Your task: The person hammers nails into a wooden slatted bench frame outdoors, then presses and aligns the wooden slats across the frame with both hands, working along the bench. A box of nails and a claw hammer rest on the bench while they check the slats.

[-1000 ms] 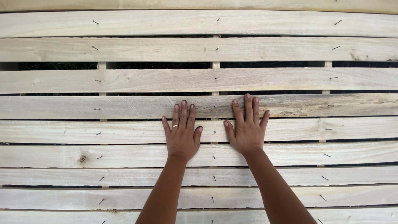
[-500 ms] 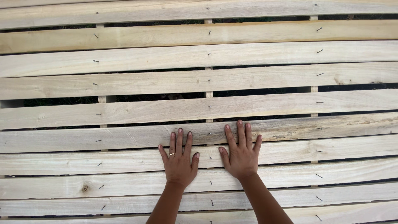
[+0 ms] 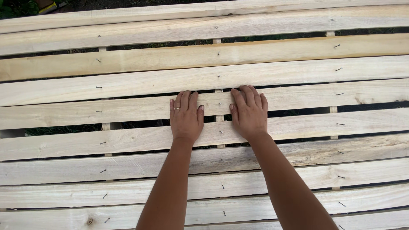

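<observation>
both hands [image 3: 217,117] moved up, fingertips now hooked over a slat [image 3: 298,100].

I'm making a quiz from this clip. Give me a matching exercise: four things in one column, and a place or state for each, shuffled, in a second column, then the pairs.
Things:
1. left hand
2. right hand
3. ring
4. green plants

Places or states:
A. top left corner, beyond the slats
B. on a finger of the left hand
C. flat on a slat, left of the centre row of nails
D. flat on the same slat, right of the centre row of nails

Pairs: 1-C, 2-D, 3-B, 4-A
</observation>
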`<action>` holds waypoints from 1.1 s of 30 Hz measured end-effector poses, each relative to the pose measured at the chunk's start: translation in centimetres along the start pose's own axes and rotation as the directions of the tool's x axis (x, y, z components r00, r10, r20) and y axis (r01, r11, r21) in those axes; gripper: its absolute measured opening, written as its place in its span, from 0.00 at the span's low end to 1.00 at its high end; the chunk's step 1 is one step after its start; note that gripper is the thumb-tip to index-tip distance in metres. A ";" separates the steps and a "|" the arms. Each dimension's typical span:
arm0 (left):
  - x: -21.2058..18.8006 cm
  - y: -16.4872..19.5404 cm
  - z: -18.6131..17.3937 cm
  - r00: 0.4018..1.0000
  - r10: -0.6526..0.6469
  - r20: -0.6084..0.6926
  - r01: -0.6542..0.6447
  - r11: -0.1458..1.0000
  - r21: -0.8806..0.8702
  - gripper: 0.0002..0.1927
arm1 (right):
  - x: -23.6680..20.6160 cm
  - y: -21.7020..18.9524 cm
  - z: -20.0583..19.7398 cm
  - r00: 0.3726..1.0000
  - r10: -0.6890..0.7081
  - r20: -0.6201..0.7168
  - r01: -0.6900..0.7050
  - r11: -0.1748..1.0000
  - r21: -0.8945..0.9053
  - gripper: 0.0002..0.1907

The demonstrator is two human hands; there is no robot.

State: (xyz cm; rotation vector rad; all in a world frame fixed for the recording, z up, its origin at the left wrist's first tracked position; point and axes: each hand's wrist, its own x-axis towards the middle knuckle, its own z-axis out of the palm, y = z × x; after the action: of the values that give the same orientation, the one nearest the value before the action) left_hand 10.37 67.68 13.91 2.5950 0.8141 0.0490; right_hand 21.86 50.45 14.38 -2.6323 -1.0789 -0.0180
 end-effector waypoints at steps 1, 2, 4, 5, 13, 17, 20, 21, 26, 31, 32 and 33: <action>-0.1 -0.1 0.3 1.000 0.007 -0.020 -0.006 1.000 0.025 0.27 | 0.3 -0.2 0.3 1.000 -0.012 0.006 0.013 1.000 -0.021 0.24; -0.2 -0.2 0.7 0.999 0.017 -0.042 -0.015 0.999 0.048 0.28 | 0.3 -0.3 0.4 1.000 -0.004 0.009 0.004 1.000 -0.023 0.24; -0.2 -0.2 1.1 0.999 0.021 -0.047 -0.019 0.998 0.053 0.28 | 0.1 -0.5 0.4 1.000 0.012 0.014 -0.012 1.000 -0.028 0.26; -0.3 -0.4 1.1 1.000 0.012 -0.026 -0.011 0.999 0.035 0.28 | 0.0 -0.6 0.4 0.999 0.020 0.025 -0.020 1.000 -0.013 0.25; -0.1 -0.8 1.7 1.000 0.018 -0.005 -0.018 0.999 0.047 0.25 | 0.3 -0.5 0.2 1.000 0.017 0.023 -0.016 0.999 -0.042 0.24; -0.1 -0.9 2.0 1.000 0.009 0.008 -0.009 0.999 0.039 0.24 | 0.2 -0.4 0.2 0.999 0.027 0.036 -0.025 0.999 -0.045 0.22; -0.1 -0.9 2.1 0.999 -0.008 0.031 0.007 0.999 0.037 0.23 | 0.2 -0.3 0.3 0.996 0.053 0.074 -0.051 0.998 -0.030 0.21; -0.1 -0.9 2.2 0.999 -0.012 0.037 0.011 0.999 0.034 0.22 | 0.2 -0.2 0.4 0.996 0.053 0.070 -0.051 0.998 -0.026 0.21; -0.2 -0.9 2.4 0.999 -0.005 -0.034 0.006 0.999 0.043 0.25 | -0.2 -0.1 0.7 0.988 0.115 -0.101 -0.128 0.982 -0.135 0.23; 0.0 -1.0 2.4 0.999 -0.049 0.025 0.047 0.998 0.048 0.24 | -0.4 0.3 0.5 0.852 0.522 -0.045 -0.522 0.853 0.020 0.18; 0.0 -1.0 2.4 0.998 -0.052 0.021 0.051 0.997 0.050 0.24 | -0.3 0.5 0.4 0.887 0.462 -0.011 -0.462 0.886 0.048 0.21; 0.0 -1.0 2.4 0.998 -0.056 0.026 0.055 0.997 0.052 0.23 | -0.2 0.7 0.1 0.915 0.403 0.029 -0.404 0.912 0.074 0.24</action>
State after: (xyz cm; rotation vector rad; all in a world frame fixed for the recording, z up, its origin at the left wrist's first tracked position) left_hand 10.22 67.49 11.31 2.6132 0.8882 -0.0235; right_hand 22.18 49.87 14.02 -2.7320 -0.5057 0.1281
